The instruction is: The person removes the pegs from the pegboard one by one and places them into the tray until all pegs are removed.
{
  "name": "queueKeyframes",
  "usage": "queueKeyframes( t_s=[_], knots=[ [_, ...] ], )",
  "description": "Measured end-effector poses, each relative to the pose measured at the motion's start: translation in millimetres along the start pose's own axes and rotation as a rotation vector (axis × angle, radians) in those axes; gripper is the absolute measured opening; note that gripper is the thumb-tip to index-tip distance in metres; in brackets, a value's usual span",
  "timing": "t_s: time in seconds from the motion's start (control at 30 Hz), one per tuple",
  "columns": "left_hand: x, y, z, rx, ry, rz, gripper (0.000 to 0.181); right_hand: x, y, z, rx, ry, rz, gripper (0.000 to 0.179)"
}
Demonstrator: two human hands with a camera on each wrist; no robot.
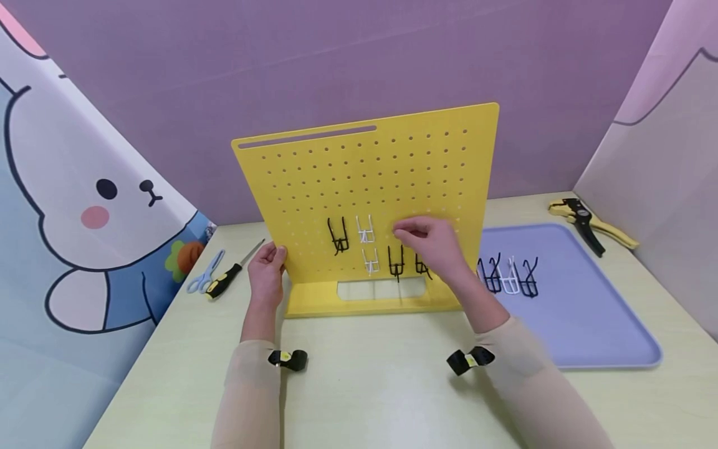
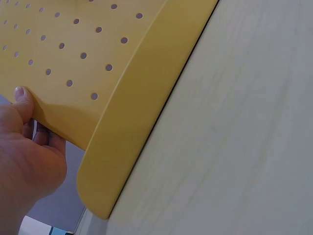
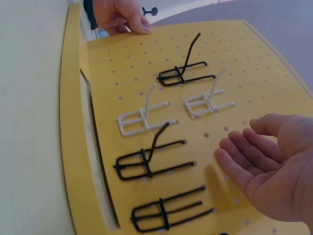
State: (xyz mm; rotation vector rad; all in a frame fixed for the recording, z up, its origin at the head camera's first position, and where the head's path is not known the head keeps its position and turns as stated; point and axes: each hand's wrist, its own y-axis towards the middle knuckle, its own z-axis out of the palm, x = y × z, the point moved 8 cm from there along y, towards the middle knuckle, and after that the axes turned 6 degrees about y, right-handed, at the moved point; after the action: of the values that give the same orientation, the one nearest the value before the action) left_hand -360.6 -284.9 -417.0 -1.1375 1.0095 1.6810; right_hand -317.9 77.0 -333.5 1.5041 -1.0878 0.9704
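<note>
A yellow pegboard stands upright on its yellow base. My left hand grips its left edge, thumb on the front and fingers behind, as the left wrist view shows. Wire hooks hang on the lower half: a black hook and a white hook above, with a white hook, a black hook and another black hook below. In front of the board is my right hand, fingers loosely bent and nothing between them. In the head view it partly covers the rightmost hook.
To the right lies a lavender tray with several black and white hooks at its left side. A yellow-black wire stripper rests behind it. Left of the board are a screwdriver and blue scissors.
</note>
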Motion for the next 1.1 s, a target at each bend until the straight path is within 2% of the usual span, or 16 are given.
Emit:
queueKeyframes(
  t_s=[0.4, 0.67, 0.9, 1.1],
  knots=[
    [0.2, 0.8, 0.1, 0.004, -0.007, -0.011, 0.021, -2.4, 4.8, 36.2, 0.038, 0.053, -0.02, 0.026],
    [-1.4, 0.4, -0.2, -0.002, 0.013, 0.007, 0.017, -5.1, 6.8, 42.5, 0.018, 0.105, 0.004, 0.025],
    [-2.8, -0.6, 0.0, -0.004, 0.027, 0.024, 0.015, -10.7, 9.1, 48.6, 0.005, 0.198, 0.038, 0.026],
    [-1.1, -1.3, -0.6, 0.017, 0.025, 0.052, 0.01, -14.0, 11.9, 51.8, -0.043, 0.206, 0.04, 0.025]
  ],
)
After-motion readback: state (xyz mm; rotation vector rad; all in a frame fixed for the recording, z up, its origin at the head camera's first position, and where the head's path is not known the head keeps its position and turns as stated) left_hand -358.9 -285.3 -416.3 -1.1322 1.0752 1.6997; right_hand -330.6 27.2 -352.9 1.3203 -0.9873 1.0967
